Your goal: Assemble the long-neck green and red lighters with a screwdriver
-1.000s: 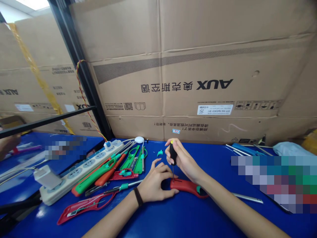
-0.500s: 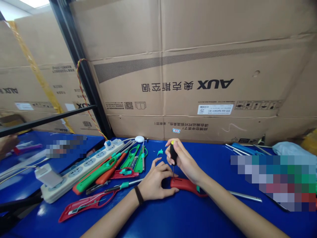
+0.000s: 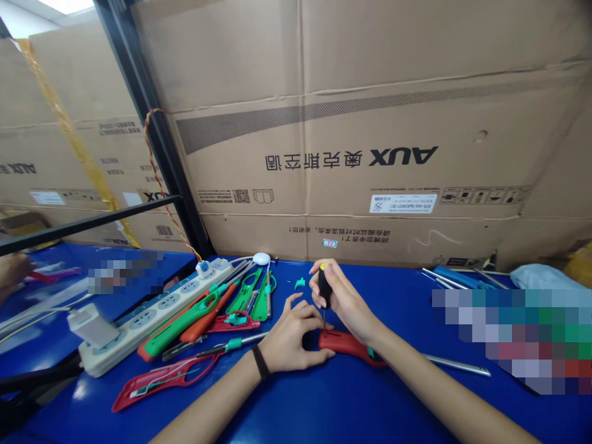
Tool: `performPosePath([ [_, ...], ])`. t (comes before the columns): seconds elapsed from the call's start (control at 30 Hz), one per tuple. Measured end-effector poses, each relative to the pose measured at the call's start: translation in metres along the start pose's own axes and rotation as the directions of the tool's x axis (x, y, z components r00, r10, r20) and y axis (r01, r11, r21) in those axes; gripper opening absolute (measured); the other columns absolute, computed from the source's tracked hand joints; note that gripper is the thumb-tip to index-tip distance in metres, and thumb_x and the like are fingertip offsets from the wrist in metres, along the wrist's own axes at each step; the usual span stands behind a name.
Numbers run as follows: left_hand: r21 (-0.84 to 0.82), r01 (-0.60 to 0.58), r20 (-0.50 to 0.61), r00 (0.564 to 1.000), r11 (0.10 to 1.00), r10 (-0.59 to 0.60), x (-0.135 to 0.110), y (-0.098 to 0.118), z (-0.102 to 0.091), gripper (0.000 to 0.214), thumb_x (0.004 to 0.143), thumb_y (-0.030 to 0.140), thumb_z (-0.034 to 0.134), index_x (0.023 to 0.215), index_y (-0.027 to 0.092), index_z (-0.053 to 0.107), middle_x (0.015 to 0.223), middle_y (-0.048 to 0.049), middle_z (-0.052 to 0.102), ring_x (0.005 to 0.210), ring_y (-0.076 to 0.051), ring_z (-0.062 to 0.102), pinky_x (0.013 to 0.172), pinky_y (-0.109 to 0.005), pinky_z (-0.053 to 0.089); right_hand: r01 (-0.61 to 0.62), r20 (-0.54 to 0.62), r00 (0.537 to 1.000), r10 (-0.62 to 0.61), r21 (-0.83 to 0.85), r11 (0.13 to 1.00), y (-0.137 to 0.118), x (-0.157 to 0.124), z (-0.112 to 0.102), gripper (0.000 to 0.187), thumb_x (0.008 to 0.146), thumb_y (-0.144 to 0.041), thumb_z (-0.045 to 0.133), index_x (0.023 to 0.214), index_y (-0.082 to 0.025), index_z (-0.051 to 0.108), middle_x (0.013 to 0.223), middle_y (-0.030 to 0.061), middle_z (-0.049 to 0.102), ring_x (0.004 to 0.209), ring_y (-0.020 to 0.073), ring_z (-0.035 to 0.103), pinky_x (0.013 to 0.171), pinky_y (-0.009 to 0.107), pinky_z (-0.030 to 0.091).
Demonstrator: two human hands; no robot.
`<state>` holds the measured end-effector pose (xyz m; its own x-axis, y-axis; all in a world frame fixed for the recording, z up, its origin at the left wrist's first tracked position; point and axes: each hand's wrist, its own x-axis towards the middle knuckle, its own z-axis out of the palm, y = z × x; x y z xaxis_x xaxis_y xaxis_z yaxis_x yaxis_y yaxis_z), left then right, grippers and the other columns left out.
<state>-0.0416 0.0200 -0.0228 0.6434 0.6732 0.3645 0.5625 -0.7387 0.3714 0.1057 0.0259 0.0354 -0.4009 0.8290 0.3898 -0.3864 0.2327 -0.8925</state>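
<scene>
The red case lies on the bench, just beside the left grip and partly under the right forearm. It looks light, stiff and smooth, likely to slide or twist under pressure; its side edges, close to the screwdriver tip, seem the best hold. The left grip is closed round its nearest end, thumb along the near edge, fingers bent beyond. The right grip is clamped round the screwdriver's handle above the case, thumb near the top, shaft roughly upright.
</scene>
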Motion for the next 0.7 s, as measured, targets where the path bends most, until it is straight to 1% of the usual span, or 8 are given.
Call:
performPosePath([
  [0.17,0.004,-0.001,-0.002,1.000,1.000,0.001,0.000,0.000,0.000,0.034,0.070,0.045,0.072,0.099,0.027,0.067,0.095,-0.0005,0.064,0.104,-0.024,0.052,0.109,-0.048,0.010,-0.002,-0.004,1.000,0.002,0.007,1.000,0.000,0.000,0.001,0.027,0.092,-0.051,0.040,0.092,-0.025,0.048,0.068,-0.0055,0.043,0.054,0.0101,0.036,0.058,0.026,0.032],
  [0.37,-0.005,0.002,-0.019,1.000,1.000,-0.002,-0.001,0.000,0.001,0.033,0.070,0.045,0.072,0.097,0.026,0.068,0.097,-0.0024,0.064,0.104,-0.024,0.052,0.109,-0.048,0.013,-0.013,0.025,1.000,0.013,-0.002,1.000,0.002,-0.001,0.001,0.027,0.093,-0.051,0.040,0.094,-0.025,0.048,0.070,-0.0051,0.043,0.055,0.0099,0.037,0.057,0.026,0.031],
  [0.47,-0.001,0.014,-0.014,1.000,1.000,-0.014,0.000,0.001,0.000,0.034,0.070,0.045,0.073,0.098,0.026,0.068,0.101,-0.0031,0.063,0.105,-0.025,0.052,0.109,-0.049,0.013,-0.020,0.027,0.999,0.020,0.020,1.000,0.000,-0.004,0.000,0.030,0.095,-0.050,0.032,0.095,-0.025,0.048,0.072,-0.0039,0.044,0.057,0.0106,0.039,0.059,0.027,0.034],
  [0.53,0.003,0.018,-0.002,1.000,1.000,-0.018,0.000,0.001,-0.001,0.035,0.069,0.045,0.073,0.099,0.027,0.068,0.101,-0.0028,0.063,0.106,-0.025,0.052,0.109,-0.049,0.012,-0.010,0.011,1.000,0.010,-0.006,1.000,-0.003,-0.007,0.000,0.031,0.096,-0.050,0.031,0.096,-0.024,0.049,0.075,-0.0026,0.046,0.060,0.0116,0.042,0.061,0.028,0.036],
  [0.57,0.002,0.016,0.004,1.000,1.000,-0.016,0.000,0.002,-0.001,0.035,0.070,0.045,0.072,0.100,0.027,0.068,0.101,-0.0024,0.063,0.106,-0.025,0.053,0.109,-0.049,0.012,0.003,0.002,1.000,-0.003,-0.044,0.999,-0.004,-0.009,0.000,0.029,0.095,-0.049,0.035,0.095,-0.024,0.049,0.078,-0.0019,0.047,0.064,0.0122,0.045,0.063,0.028,0.037],
  [0.63,0.000,0.013,0.010,1.000,1.000,-0.013,0.000,0.001,-0.001,0.034,0.071,0.044,0.072,0.101,0.028,0.067,0.100,-0.0019,0.064,0.106,-0.024,0.053,0.110,-0.049,0.012,0.035,-0.015,0.999,-0.037,-0.116,0.993,-0.007,-0.012,-0.001,0.022,0.090,-0.046,0.049,0.092,-0.025,0.045,0.084,-0.0013,0.050,0.070,0.0127,0.049,0.066,0.028,0.039],
  [0.7,0.001,0.013,0.004,1.000,1.000,-0.013,0.000,0.001,0.000,0.034,0.070,0.044,0.072,0.100,0.028,0.068,0.102,-0.0023,0.064,0.106,-0.025,0.053,0.109,-0.049,0.012,0.055,-0.039,0.997,-0.060,-0.131,0.990,-0.008,-0.014,0.000,0.025,0.085,-0.042,0.058,0.088,-0.026,0.040,0.085,-0.0030,0.049,0.068,0.0115,0.049,0.065,0.027,0.040],
])
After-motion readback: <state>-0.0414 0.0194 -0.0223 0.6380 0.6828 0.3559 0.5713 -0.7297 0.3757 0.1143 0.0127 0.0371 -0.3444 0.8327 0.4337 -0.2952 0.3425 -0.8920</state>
